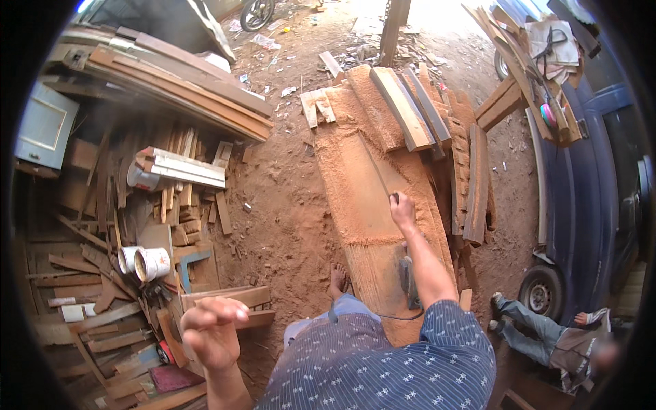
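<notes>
My right hand (403, 210) is closed around the near end of a long, thin, dark strip (374, 161). The strip slants away over a wide wooden board (365, 195) thick with sawdust; whether it is a blade or a rod is too fine to tell. My left hand (215, 328) is raised at the lower left, away from the board, fingers loosely bent and apart, with nothing in it. Closer to my body, a dark corded power tool (408, 281) rests on the board beside my right forearm.
Curved wooden pieces (403, 109) lie stacked at the board's far right. Stacked planks (178, 82) and white buckets (152, 264) stand on the left. A blue vehicle (581, 178) is on the right, with a person (557, 338) low on the ground near its wheel. A post (394, 31) rises beyond.
</notes>
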A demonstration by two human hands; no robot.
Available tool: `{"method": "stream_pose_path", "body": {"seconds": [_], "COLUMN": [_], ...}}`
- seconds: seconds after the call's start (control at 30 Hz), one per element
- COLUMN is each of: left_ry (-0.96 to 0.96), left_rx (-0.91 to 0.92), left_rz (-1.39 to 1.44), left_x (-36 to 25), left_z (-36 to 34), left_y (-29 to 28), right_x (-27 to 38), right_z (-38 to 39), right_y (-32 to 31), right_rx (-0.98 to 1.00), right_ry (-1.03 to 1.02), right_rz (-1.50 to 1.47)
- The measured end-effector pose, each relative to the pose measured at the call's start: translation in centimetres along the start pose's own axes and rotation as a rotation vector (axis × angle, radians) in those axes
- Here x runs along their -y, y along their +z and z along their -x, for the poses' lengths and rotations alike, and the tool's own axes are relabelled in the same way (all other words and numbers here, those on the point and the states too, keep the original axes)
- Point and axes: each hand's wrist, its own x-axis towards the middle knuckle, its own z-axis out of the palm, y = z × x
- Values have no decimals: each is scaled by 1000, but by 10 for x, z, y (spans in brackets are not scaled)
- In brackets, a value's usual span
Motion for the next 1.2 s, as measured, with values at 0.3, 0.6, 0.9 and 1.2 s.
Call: {"method": "stream_pose_path", "body": {"seconds": [0.3,0.6,0.9,1.2], "left_ry": [-711,-1360,-1263,-1169], "left_rx": [-484,-441,-442,-246], "left_rz": [-650,-741,-690,-681], "left_x": [147,191,199,226], "left_z": [145,301,275,211], "left_y": [-159,-220,-236,-256], "right_x": [28,52,26,-42], "right_z": [-147,-99,78,125], "right_y": [74,74,35,-11], "right_rx": [65,317,73,-88], "right_ry": [139,-112,-7,492], "right_rz": [317,344,-103,269]}}
